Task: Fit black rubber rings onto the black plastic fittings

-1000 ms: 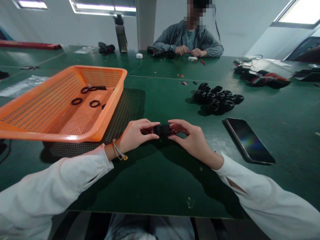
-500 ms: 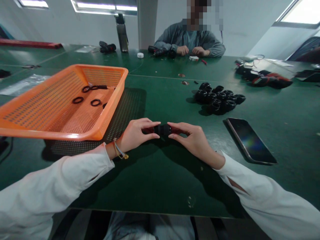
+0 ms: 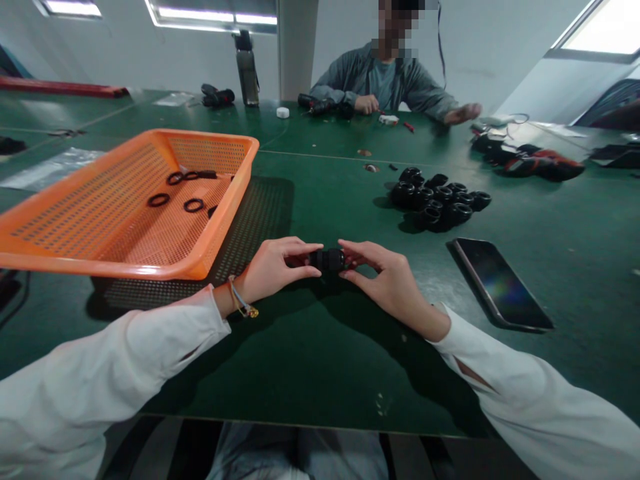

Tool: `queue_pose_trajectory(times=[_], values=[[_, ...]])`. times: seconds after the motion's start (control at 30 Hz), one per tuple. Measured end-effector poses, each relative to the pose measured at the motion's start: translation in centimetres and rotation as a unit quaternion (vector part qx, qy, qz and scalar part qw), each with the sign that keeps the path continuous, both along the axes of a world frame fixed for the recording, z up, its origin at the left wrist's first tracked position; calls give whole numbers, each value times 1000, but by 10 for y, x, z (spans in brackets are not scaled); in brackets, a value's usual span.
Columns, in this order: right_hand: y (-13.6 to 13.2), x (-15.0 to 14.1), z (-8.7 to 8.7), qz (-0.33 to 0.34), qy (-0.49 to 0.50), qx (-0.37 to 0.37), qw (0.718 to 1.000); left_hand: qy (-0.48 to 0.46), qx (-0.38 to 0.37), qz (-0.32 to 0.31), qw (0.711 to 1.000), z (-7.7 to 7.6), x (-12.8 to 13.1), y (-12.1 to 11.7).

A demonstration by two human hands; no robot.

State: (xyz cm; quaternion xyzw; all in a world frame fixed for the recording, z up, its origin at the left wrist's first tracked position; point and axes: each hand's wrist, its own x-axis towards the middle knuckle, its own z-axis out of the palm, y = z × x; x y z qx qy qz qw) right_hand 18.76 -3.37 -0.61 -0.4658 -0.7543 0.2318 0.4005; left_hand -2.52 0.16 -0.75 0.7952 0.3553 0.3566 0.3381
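A black cable gland (image 3: 331,259), a short ribbed plastic fitting, lies sideways between my two hands, just above the green table or on it. My left hand (image 3: 273,268) pinches its left end between thumb and fingers. At the other end, my right hand (image 3: 387,272) has its thumb and fingertips around the rounded nut, with a little more space between them. Beyond my right hand sits a pile of black domed nuts (image 3: 443,197). The orange basket (image 3: 125,272) stands to the left, holding several black rings (image 3: 193,205).
A phone (image 3: 501,283) lies right of my right hand. Across the green table (image 3: 320,373) a co-worker (image 3: 383,83) sits with one arm out. A bottle (image 3: 247,73), a white cap (image 3: 283,113) and a dark and red bundle (image 3: 540,162) are farther back.
My right hand's thumb and fingers have parted slightly around the gland's end. The gland stays in my left hand. The co-worker's one hand has moved out toward the right.
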Motion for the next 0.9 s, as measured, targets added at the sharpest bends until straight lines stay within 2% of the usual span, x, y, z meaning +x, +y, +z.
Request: queue_pose_trajectory(times=[0.13,0.6,0.77,0.9], values=[[0,0,-2,5,36,3,999,-4,-5,-1,1000,-1,0,0],[1,1,-2,5,26,-26,999,33,46,2,998,1,-1,1],[1,3,-2,23,7,-25,999,23,28,9,999,0,-1,0],[1,1,1,-3,-23,12,1000,5,2,3,1000,-1,-1,0]])
